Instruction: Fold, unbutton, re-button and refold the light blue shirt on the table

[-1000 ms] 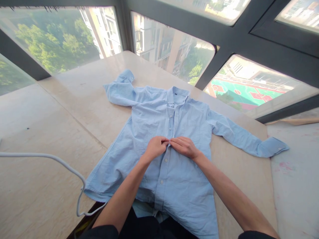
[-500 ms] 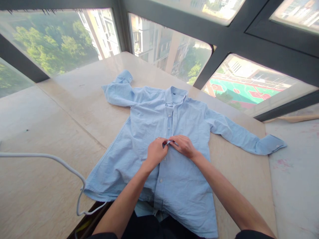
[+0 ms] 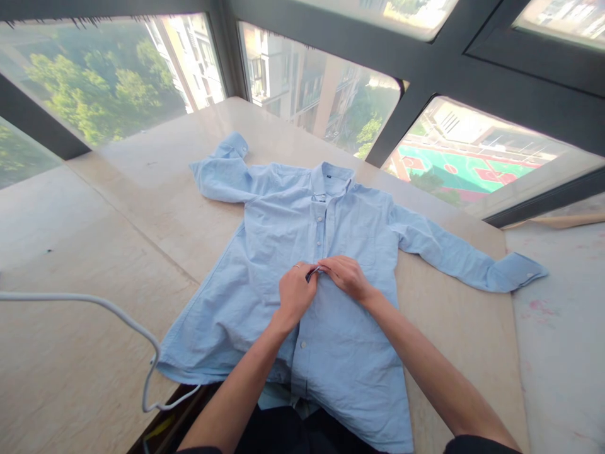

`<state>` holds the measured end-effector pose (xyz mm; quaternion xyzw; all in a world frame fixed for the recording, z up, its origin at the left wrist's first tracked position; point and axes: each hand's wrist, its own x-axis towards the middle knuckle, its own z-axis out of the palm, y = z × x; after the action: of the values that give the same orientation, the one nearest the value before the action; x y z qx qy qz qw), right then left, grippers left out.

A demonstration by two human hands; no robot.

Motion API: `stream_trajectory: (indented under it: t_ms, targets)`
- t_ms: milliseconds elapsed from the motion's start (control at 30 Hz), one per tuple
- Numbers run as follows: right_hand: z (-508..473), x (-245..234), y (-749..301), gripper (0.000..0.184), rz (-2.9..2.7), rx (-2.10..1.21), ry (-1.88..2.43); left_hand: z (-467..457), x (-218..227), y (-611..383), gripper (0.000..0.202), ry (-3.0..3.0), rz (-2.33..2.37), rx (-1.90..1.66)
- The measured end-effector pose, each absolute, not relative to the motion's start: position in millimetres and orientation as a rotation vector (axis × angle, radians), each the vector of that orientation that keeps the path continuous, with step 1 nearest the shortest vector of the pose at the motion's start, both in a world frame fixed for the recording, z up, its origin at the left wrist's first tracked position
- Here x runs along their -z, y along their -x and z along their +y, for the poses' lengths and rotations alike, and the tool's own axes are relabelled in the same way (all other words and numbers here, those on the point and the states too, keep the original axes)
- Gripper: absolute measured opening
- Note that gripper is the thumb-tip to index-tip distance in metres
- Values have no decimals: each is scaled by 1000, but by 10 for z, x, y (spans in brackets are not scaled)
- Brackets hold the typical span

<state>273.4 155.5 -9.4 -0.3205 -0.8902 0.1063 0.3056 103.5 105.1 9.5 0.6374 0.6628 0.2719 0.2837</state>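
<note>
The light-blue button-down shirt [image 3: 265,252] lay front up across the middle of the frame on the beige tabletop [image 3: 118,208]. Its collar [image 3: 331,180] pointed toward the windows and its hem hung over the near edge at the bottom. The left hand [image 3: 293,293] and right hand [image 3: 345,276] met at mid-chest, each with fingertips closed, pinching the placket [image 3: 316,272]. Whether a button sat between them could not be told.

A sideways tug would probably drag the loose cloth and rumple the front, or pull the overhanging hem further off the edge. A small button could also slip from such a fine grip.

The shirt looked thin, woven and softly creased, with pale buttons down the front. One sleeve was bent back at upper left, with its cuff [image 3: 234,145] uppermost. The other sleeve stretched to the right, ending in its cuff [image 3: 517,272]. A white cord [image 3: 118,312] curved at lower left, near the hem.
</note>
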Motion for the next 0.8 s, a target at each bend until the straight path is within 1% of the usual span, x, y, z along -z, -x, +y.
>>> stream_trajectory:
  t_ms: [267, 433, 533, 633, 800]
  targets:
    - [1569, 130, -2714, 18, -2321, -280, 800, 1052, -187, -1061, 27, -1723, 1814, -572]
    - [1545, 137, -2720, 20, -2263, -286, 824, 1046, -168, -1066, 27, -1718, 1826, -608]
    - [1480, 100, -2714, 17, -2197, -313, 904, 1021, -131, -1077, 26, -1711, 1829, -674]
    - [1385, 31, -2688, 13, -2138, -405, 1026, 992, -86, -1092, 26, -1705, 1815, -756]
    - [1247, -79, -2601, 15, -2091, -673, 1273, 961, -27, -1124, 26, -1674, 1837, -861]
